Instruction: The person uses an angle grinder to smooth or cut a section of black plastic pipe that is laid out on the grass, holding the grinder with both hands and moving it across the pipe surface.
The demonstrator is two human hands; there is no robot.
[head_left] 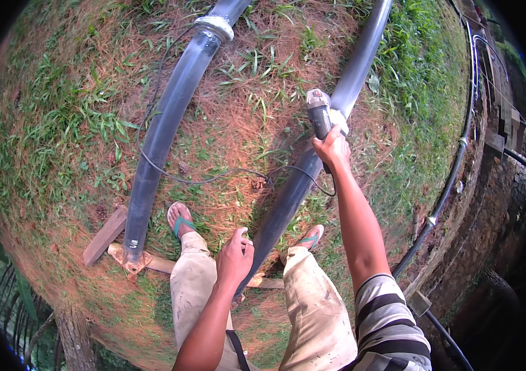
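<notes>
My right hand (pixel 332 148) is closed around the body of an angle grinder (pixel 320 114), its grey head pointing away from me. The tool is over a dark pipe (pixel 291 201), next to a whitish collar (pixel 338 122) on it. Whether its disc touches the pipe or collar is hidden. A thin black cord (pixel 201 182) loops across the grass toward the grinder. My left hand (pixel 234 258) is over the near end of the same pipe, its fingers curled. Anything inside those fingers is hidden from view.
To the left lies a second dark pipe (pixel 167 136) with a silvery-white collar (pixel 215 28). Its near end rests by wooden pieces (pixel 105 236). My sandalled feet stand on either side of the pipe being worked on. Right, a thinner black pipe (pixel 442 201) follows the grass edge.
</notes>
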